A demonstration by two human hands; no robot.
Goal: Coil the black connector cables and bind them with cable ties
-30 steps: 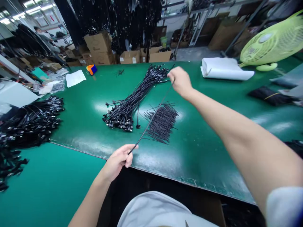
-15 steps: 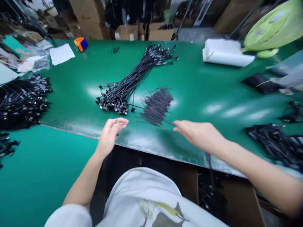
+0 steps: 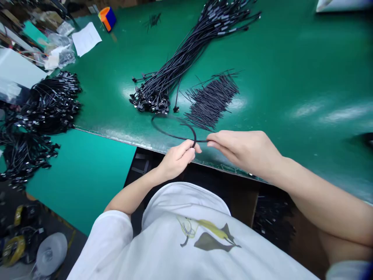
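A black cable [image 3: 167, 133] curves in a loop near the table's front edge. My left hand [image 3: 180, 157] is closed on it, fingers pinched together. To the right, my right hand [image 3: 240, 149] pinches a straight stretch of the same cable between thumb and fingers. Just beyond the hands lies a pile of short thin black strips [image 3: 211, 102]. A long bundle of black cables [image 3: 183, 60] with connectors at both ends stretches away behind the loop, left of the strips.
The green table [image 3: 276, 77] has heaps of black cables [image 3: 55, 103] at its left. Farther back are a white paper [image 3: 86, 39], an orange and blue roll [image 3: 107, 19] and a few strips [image 3: 154, 20]. Below the front edge stands a cardboard box [image 3: 305, 237].
My left hand has moved right, closer to my right hand, and closed on a looped cable. My right hand now also pinches that cable. The head view has shifted down and left.
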